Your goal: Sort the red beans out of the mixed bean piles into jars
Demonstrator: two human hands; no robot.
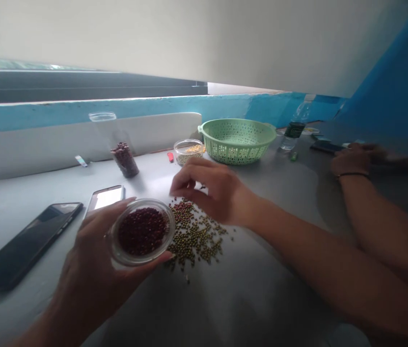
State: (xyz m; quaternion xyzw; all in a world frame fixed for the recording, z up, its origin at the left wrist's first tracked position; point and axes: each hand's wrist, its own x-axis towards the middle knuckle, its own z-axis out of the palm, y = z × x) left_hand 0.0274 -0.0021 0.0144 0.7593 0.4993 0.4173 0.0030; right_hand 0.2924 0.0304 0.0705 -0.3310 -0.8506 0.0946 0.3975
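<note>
My left hand (99, 260) is wrapped round a clear round tub (170, 236) of small dark red beans (142, 231), tilted so its open top faces me. Beside it on the table lies a loose spread of small green beans (197, 238), with some red beans (183, 208) mixed in at its far left edge. Over that far edge hovers my right hand (211, 188), slightly blurred, its fingers curled in and pressed together near the thumb. Whatever those fingertips hold, if anything, is too small to make out.
Two phones (26, 246) (106, 196) lie left. Behind stand a tall clear jar (126, 161) of dark beans, a clear tub (188, 152) with pale and yellow contents, a green colander (238, 152) and a water bottle (294, 127). Another person's hands (352, 161) are at right.
</note>
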